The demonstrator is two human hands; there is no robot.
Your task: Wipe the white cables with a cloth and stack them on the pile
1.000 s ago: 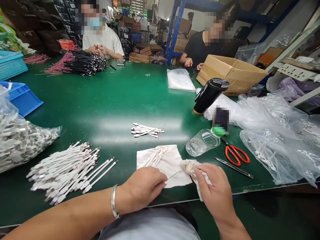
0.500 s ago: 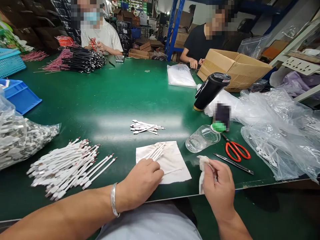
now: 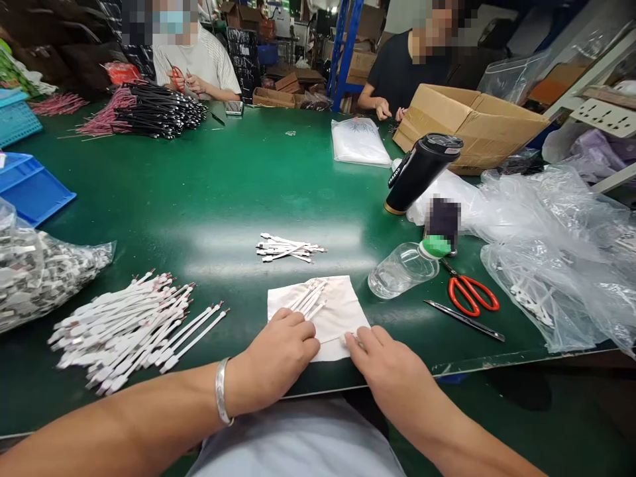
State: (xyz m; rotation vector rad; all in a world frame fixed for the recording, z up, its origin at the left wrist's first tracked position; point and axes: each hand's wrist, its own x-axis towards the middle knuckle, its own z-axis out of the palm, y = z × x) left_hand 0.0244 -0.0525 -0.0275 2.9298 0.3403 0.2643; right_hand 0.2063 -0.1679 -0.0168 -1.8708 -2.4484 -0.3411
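Cloth (image 3: pixel 342 311)'s soft and floppy, so best pinned flat or taken by an edge: left hand (image 3: pixel 278 351) lies open on it, right hand (image 3: pixel 385 364) at its lower edge, can't tell if pinching.

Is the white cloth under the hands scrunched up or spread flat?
Spread flat. The white cloth lies open on the green table, with white strips on top, and the left hand and right hand rest on its near edge.

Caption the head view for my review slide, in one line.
The left hand and right hand rest on a white cloth bearing white cables, on a green bench.
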